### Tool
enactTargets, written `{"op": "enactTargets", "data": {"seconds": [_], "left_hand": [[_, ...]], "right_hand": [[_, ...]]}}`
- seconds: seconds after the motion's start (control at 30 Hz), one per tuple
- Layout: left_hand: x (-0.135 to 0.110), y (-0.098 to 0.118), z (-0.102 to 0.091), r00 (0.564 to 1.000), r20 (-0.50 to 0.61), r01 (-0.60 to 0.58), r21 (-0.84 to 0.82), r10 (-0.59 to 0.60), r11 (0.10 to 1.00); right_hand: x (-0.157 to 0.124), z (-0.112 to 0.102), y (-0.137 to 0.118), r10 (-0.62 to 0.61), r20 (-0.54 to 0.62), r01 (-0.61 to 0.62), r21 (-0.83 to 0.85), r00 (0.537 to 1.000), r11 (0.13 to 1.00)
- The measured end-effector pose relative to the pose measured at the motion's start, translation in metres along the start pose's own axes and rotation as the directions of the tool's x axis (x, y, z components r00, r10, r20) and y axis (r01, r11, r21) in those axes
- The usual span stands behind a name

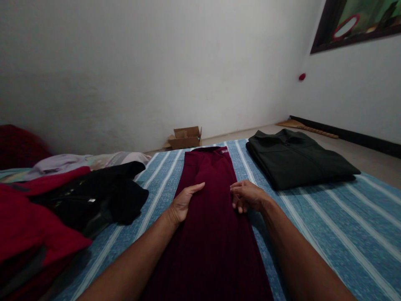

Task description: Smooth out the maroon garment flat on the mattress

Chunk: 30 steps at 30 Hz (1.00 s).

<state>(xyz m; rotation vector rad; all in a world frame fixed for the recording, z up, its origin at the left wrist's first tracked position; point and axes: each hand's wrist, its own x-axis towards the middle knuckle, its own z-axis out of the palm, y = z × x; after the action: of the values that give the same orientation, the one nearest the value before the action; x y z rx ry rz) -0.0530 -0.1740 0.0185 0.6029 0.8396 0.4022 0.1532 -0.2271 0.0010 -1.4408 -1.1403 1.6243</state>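
Straight ahead in the head view, a long maroon garment (213, 217) lies flat and lengthwise on a bed covered with a blue striped sheet (338, 225), its far end with a small label pointing toward the wall. Both hands rest on it at about its middle. The left hand (183, 202) lies palm down on the garment's left edge, its fingers (196, 188) stretched out flat and close together, pointing to the right and gripping nothing. The right hand (247, 195) sits on the garment's right edge, its fingers (236, 190) curled inward and bunched toward the left; whether they pinch a fold of the cloth cannot be told. The two hands are near each other, with a narrow strip of maroon cloth between the fingertips. Both bare forearms run up from the lower edge of the picture.

To the right of the garment, apart from it, a dark folded shirt (297, 161) lies on the sheet. To the left is a loose heap of clothes: a black piece (103, 196) nearest the garment, red cloth (28, 225) in front, and pale cloth (87, 161) behind. Beyond the bed, a small open cardboard box (185, 138) stands on the floor against the white wall. A dark-framed picture (360, 23) hangs on the right wall.
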Motion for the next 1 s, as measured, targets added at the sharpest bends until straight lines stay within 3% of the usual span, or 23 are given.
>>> {"op": "enactTargets", "data": {"seconds": [0.17,0.37,0.83,1.0], "left_hand": [[-0.001,-0.002,0.008,0.996,0.079,0.041,-0.073,-0.035,0.996],[0.006,-0.001,0.007,0.999,0.050,-0.002,-0.063,0.005,0.998],[0.008,0.002,0.002,0.997,0.078,0.011,-0.130,-0.001,0.991],[0.008,0.006,0.000,1.000,-0.029,-0.011,-0.049,0.009,0.999]], "right_hand": [[-0.001,-0.004,0.002,-0.015,0.023,0.015,0.012,1.000,1.000],[-0.001,-0.005,0.005,-0.038,0.087,0.039,-0.015,0.996,0.999],[0.009,0.005,0.007,0.032,-0.040,-0.035,-0.067,0.999,0.997],[0.009,0.006,0.006,0.049,-0.055,-0.054,-0.091,0.997,0.994]]}}
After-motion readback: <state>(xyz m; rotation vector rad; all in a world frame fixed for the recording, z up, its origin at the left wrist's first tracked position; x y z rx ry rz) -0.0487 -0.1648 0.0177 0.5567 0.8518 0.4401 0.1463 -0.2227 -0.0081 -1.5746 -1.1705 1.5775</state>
